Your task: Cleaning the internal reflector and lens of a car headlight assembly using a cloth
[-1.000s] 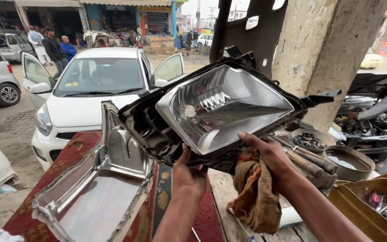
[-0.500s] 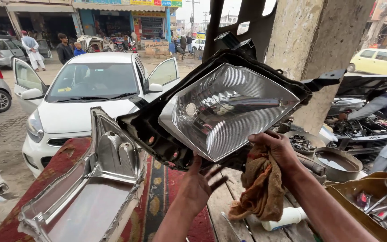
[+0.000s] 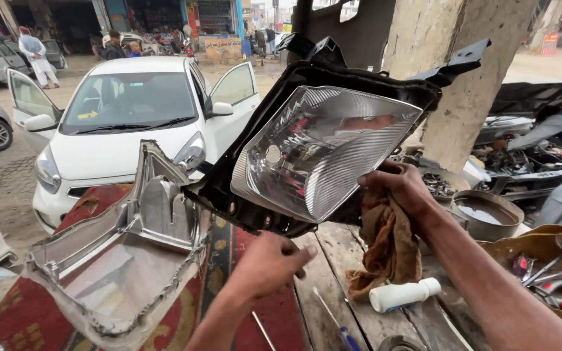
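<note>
Up in front of the camera, the car headlight with its clear ribbed lens and black plastic housing (image 3: 323, 153) is held tilted above the worn wooden workbench (image 3: 333, 286). The right hand (image 3: 401, 188) grips the lamp's lower right edge, fingers curled round it, with a brown crumpled rag (image 3: 385, 250) pinched under the palm and hanging down. The left hand (image 3: 269, 263) sits just under the housing's lower edge, fingers loosely bent; whether it touches the housing cannot be told. Beside it lies a grey chrome reflector shell (image 3: 121, 260) on a red patterned cloth (image 3: 92, 201). A small white plastic bottle (image 3: 403, 294) lies on the bench near the rag. Behind stands a white hatchback car (image 3: 125, 123).
</note>
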